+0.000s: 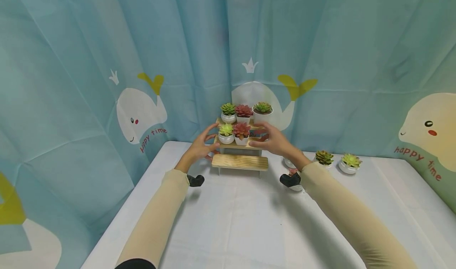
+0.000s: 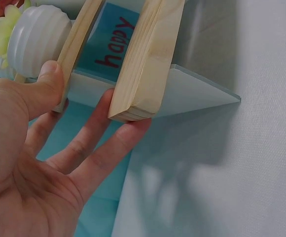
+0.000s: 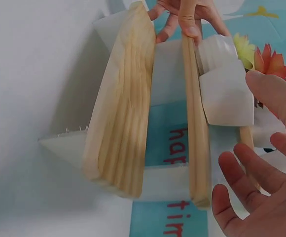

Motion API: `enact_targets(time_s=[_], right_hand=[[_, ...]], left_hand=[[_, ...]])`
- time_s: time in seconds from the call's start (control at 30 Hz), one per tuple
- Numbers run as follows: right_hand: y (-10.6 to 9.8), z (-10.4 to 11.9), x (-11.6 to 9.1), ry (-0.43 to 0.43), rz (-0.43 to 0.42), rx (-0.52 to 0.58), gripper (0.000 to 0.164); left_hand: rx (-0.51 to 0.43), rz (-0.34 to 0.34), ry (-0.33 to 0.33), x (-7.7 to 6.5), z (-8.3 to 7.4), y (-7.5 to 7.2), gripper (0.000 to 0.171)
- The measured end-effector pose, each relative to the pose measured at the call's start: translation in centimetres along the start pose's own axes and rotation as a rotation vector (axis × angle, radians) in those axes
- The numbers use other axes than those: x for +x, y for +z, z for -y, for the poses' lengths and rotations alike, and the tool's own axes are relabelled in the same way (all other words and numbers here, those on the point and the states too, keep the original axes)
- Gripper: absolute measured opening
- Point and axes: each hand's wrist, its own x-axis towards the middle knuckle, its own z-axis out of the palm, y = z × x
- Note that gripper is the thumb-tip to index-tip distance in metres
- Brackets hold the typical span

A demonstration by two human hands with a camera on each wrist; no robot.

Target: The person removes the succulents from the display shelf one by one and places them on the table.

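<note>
A three-tier wooden plant stand (image 1: 240,162) stands against the curtain, its lowest shelf bare. The middle shelf bears a yellow-green succulent (image 1: 226,131) and a red succulent (image 1: 241,130) in white pots. Above them stand a green succulent (image 1: 228,109), another red succulent (image 1: 244,111) and a green one in a larger pot (image 1: 263,118). My left hand (image 2: 39,163) holds the stand's left end, thumb on the middle shelf and fingertips against the lowest. Beside the front red succulent's pot (image 3: 227,94), my right hand (image 3: 266,177) has its fingers spread, with nothing in its grasp.
To the right on the white table (image 1: 228,221) stand a dark green succulent (image 1: 324,158) and a yellow-green succulent (image 1: 350,162). My right forearm and wrist camera partly hide more pots, one with a pinkish plant (image 1: 293,172). A whale-print curtain (image 1: 199,43) hangs behind.
</note>
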Motion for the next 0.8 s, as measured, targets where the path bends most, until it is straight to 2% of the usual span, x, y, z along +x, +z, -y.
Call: enact_targets(time_s=[0.2, 0.5, 0.8], right_hand=[[0.9, -0.2, 0.8, 0.021, 0.009, 0.025, 0.071], [1.6, 0.2, 1.4, 0.043, 0.002, -0.01, 0.074], [2.1, 0.3, 2.0, 0.035, -0.024, 0.002, 0.065]], left_hand=[[0.01, -0.005, 0.009, -0.4, -0.1, 0.1, 0.078], [0.009, -0.007, 0.003, -0.2, -0.1, 0.1, 0.077], [0.017, -0.007, -0.012, -0.2, -0.3, 0.1, 0.077]])
